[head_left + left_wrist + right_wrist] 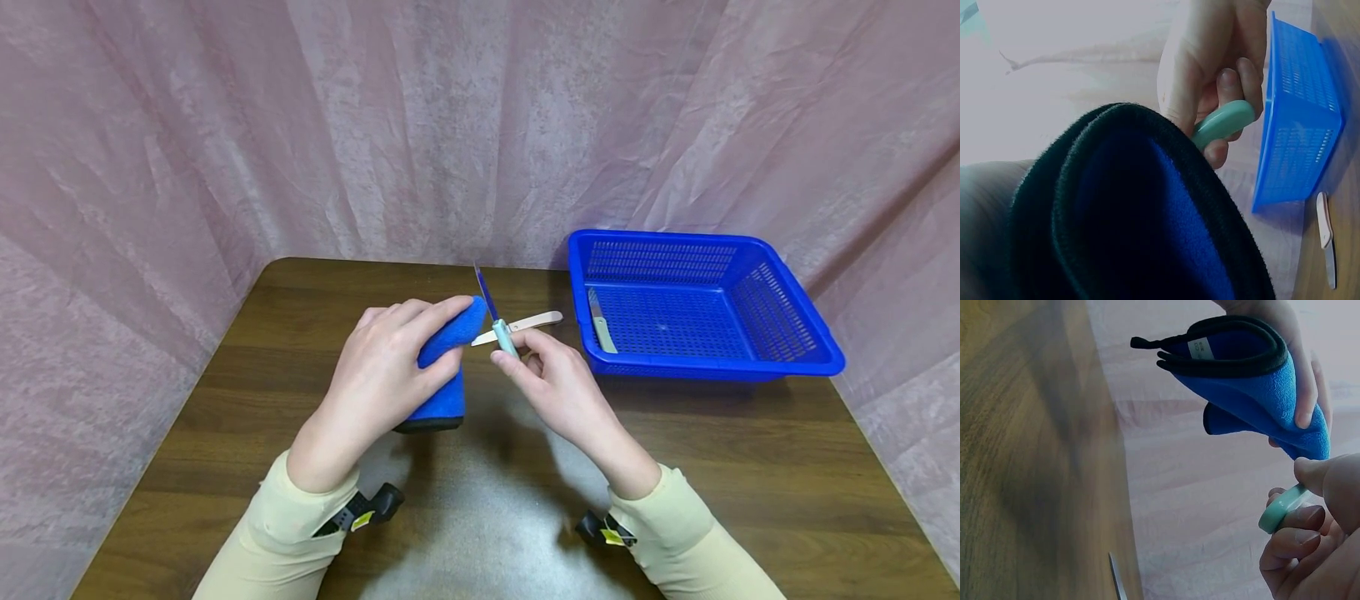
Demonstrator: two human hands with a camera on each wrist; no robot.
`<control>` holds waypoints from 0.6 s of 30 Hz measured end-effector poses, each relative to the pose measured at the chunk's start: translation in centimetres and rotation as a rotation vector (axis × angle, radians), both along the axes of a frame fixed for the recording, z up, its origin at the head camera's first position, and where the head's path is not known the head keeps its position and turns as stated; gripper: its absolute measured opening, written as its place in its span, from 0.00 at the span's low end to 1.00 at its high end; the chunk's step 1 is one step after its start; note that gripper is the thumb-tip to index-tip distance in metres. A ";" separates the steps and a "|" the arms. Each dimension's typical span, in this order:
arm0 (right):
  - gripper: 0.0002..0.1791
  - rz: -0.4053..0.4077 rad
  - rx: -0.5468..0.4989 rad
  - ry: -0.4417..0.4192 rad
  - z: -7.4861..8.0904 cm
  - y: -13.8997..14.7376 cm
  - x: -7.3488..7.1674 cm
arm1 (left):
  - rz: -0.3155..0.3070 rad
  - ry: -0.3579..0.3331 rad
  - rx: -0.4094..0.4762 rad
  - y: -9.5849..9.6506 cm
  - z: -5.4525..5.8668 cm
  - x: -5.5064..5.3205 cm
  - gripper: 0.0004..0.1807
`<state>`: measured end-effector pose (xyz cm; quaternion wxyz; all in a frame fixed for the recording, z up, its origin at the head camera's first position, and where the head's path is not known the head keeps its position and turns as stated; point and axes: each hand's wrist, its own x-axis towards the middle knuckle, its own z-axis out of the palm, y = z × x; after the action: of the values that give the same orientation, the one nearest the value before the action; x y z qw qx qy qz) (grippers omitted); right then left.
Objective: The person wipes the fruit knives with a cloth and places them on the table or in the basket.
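Observation:
My left hand (390, 358) grips a folded blue cloth (442, 398) with dark edging, its thumb and fingers pinching the cloth's upper end. Just to the right, my right hand (558, 379) holds a knife by its mint-green handle (502, 333), between thumb and fingers. The knife's blade (486, 292) points up and away, close beside the cloth's tip. In the right wrist view, the folded cloth (1247, 381) shows a small white label and a hanging loop, and the green handle (1282, 509) sticks out of the right hand's grip.
A second knife with a pale handle (536, 321) lies on the wooden table (247, 400) behind the right hand. At the right stands a blue plastic basket (705, 367), with another knife (600, 323) lying inside along its left wall. Pink curtains (450, 125) hang around the table.

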<state>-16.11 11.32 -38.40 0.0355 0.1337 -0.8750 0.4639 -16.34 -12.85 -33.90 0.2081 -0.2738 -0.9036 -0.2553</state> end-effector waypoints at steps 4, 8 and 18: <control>0.12 -0.001 -0.013 -0.013 -0.1 -0.1 0.0 | -0.010 -0.002 -0.005 0.1 0.0 0.0 0.29; 0.11 0.009 -0.014 -0.013 -0.2 -0.2 0.0 | -0.021 0.010 -0.004 0.1 0.0 0.1 0.28; 0.11 0.022 0.005 0.020 -0.4 -0.1 0.1 | -0.028 0.025 -0.009 0.3 0.0 0.1 0.28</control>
<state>-16.05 11.25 -38.77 0.0390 0.1483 -0.8742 0.4608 -16.23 -12.59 -33.89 0.2147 -0.2906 -0.8982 -0.2505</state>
